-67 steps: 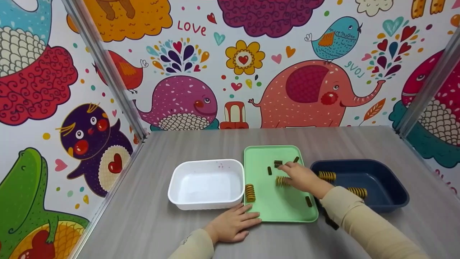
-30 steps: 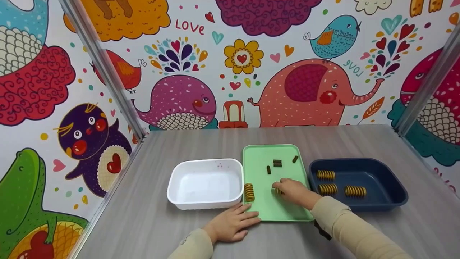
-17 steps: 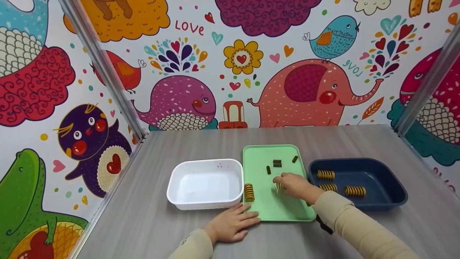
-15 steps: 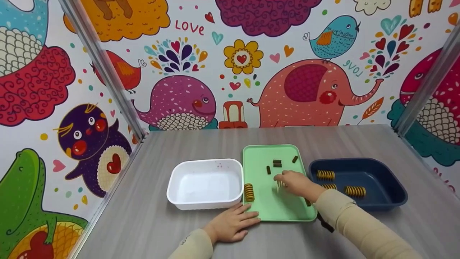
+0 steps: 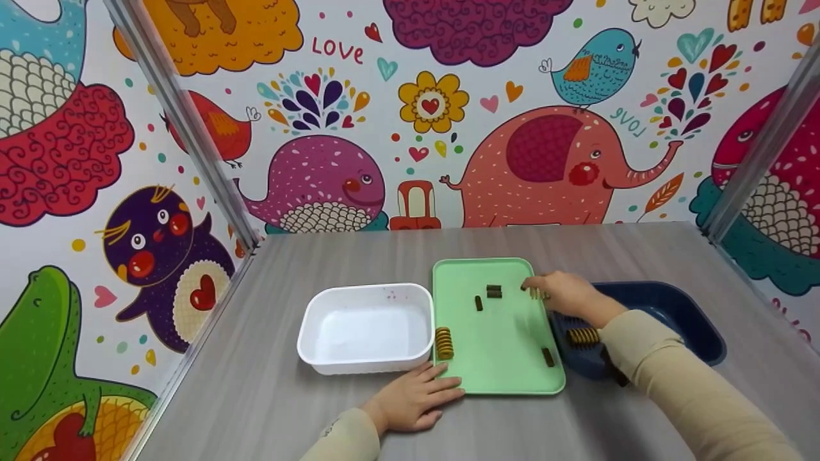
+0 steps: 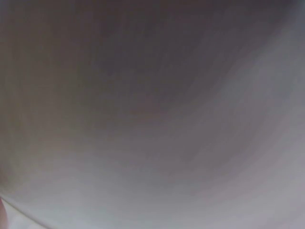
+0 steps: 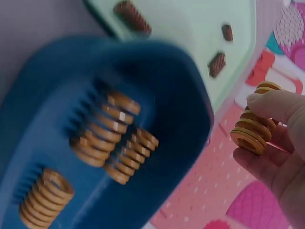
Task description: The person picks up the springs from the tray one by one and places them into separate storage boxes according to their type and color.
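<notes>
In the head view my right hand [image 5: 564,296] is over the tray's right edge beside the navy bin. It pinches a yellow coil spring [image 7: 255,121] between thumb and fingers, clear in the right wrist view. My left hand [image 5: 415,397] lies on the table, fingers straight and fingertips at the near left corner of the light green tray [image 5: 493,358]. Another yellow spring [image 5: 444,343] lies along the tray's left edge. Small brown ridged pieces [image 5: 494,291] are scattered on the tray, one close to the right fingertips. Several springs [image 7: 105,129] lie inside the navy bin [image 5: 688,320].
A white bin [image 5: 366,326] stands against the tray's left side. The grey table [image 5: 256,397] ends at a wall [image 5: 307,173] printed with cartoon animals, with metal posts at both corners. The left wrist view is mostly a dark blur.
The right hand lifted the spring from the middle of the tray and carried it right and away from me, to the tray's edge by the navy bin. The left hand stayed put.
</notes>
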Action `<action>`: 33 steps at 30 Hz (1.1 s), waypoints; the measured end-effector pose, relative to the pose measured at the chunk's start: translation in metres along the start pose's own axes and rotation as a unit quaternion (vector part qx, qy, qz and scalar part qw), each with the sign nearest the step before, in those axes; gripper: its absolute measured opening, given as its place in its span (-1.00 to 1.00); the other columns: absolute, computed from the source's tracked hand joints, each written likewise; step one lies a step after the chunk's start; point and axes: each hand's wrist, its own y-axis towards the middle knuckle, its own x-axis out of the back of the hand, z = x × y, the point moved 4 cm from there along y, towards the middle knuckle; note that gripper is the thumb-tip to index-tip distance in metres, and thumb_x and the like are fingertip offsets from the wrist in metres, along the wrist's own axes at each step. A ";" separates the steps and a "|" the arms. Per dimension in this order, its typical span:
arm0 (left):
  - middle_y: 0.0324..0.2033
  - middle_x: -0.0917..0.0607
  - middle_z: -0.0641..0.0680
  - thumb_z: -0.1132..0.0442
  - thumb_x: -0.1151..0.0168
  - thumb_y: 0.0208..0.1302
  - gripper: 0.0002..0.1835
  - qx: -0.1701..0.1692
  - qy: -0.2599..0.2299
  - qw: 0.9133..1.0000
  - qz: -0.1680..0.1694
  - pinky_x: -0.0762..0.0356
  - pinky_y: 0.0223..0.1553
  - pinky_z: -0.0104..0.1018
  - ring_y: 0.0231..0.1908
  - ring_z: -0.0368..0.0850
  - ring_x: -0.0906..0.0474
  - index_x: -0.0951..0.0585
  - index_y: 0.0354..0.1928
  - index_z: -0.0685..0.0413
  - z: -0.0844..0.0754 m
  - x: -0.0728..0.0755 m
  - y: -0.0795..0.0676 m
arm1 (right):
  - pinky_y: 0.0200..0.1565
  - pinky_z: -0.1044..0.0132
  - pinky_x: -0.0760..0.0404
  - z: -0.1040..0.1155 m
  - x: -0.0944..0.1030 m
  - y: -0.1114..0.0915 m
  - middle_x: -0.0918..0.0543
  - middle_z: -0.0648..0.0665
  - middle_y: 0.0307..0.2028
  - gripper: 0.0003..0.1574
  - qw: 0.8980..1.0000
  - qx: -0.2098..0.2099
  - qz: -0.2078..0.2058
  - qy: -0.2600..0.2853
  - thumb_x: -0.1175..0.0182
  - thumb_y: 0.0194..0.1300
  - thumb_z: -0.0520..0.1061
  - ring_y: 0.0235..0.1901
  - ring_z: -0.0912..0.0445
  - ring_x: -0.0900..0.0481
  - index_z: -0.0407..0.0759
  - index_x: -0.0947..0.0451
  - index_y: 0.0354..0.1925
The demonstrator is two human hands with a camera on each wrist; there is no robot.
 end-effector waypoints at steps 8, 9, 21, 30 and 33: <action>0.25 -0.38 -0.08 -0.04 0.12 0.32 -0.47 0.005 -0.010 1.000 0.004 -0.16 0.25 -0.14 0.30 0.02 -0.18 -0.28 0.32 -0.14 0.000 -0.001 -0.001 | -0.22 -0.01 -0.59 -0.031 0.018 -0.013 -0.62 -0.31 -0.22 -0.51 0.998 -0.057 0.005 0.017 -0.19 0.07 -0.38 -0.27 -0.13 -0.59 -0.31 -0.47 0.03; 0.25 -0.37 -0.08 -0.04 0.13 0.32 -0.47 0.005 -0.007 1.000 0.003 -0.16 0.25 -0.14 0.30 0.02 -0.19 -0.28 0.32 -0.14 -0.001 -0.001 -0.001 | -0.20 -0.03 -0.58 -0.035 0.019 -0.014 -0.62 -0.33 -0.19 -0.50 0.998 -0.062 0.007 0.019 -0.18 0.07 -0.39 -0.26 -0.15 -0.58 -0.32 -0.46 0.05; 0.26 -0.36 -0.09 -0.05 0.17 0.34 -0.47 0.007 -0.004 1.000 0.005 -0.15 0.25 -0.14 0.30 0.01 -0.18 -0.26 0.33 -0.14 -0.001 -0.003 -0.001 | -0.15 -0.11 -0.52 -0.069 0.016 -0.032 -0.59 -0.35 -0.20 -0.51 0.995 -0.092 0.027 0.036 -0.18 0.05 -0.42 -0.24 -0.16 -0.55 -0.38 -0.43 0.02; 0.26 -0.36 -0.09 -0.06 0.10 0.30 -0.45 0.004 -0.004 1.000 -0.001 -0.14 0.26 -0.15 0.30 0.02 -0.18 -0.27 0.32 -0.15 0.000 -0.003 -0.001 | -0.15 -0.12 -0.52 -0.086 0.014 -0.047 -0.59 -0.37 -0.18 -0.50 0.991 -0.121 0.045 0.034 -0.17 0.05 -0.43 -0.21 -0.18 -0.56 -0.37 -0.44 0.03; 0.25 -0.37 -0.09 -0.05 0.10 0.30 -0.45 0.003 -0.002 1.000 -0.004 -0.15 0.25 -0.15 0.30 0.02 -0.19 -0.28 0.32 -0.14 0.000 -0.003 0.000 | -0.13 -0.15 -0.50 -0.092 0.012 -0.053 -0.58 -0.38 -0.17 -0.52 0.989 -0.132 0.047 0.046 -0.17 0.05 -0.44 -0.19 -0.21 -0.54 -0.37 -0.44 0.02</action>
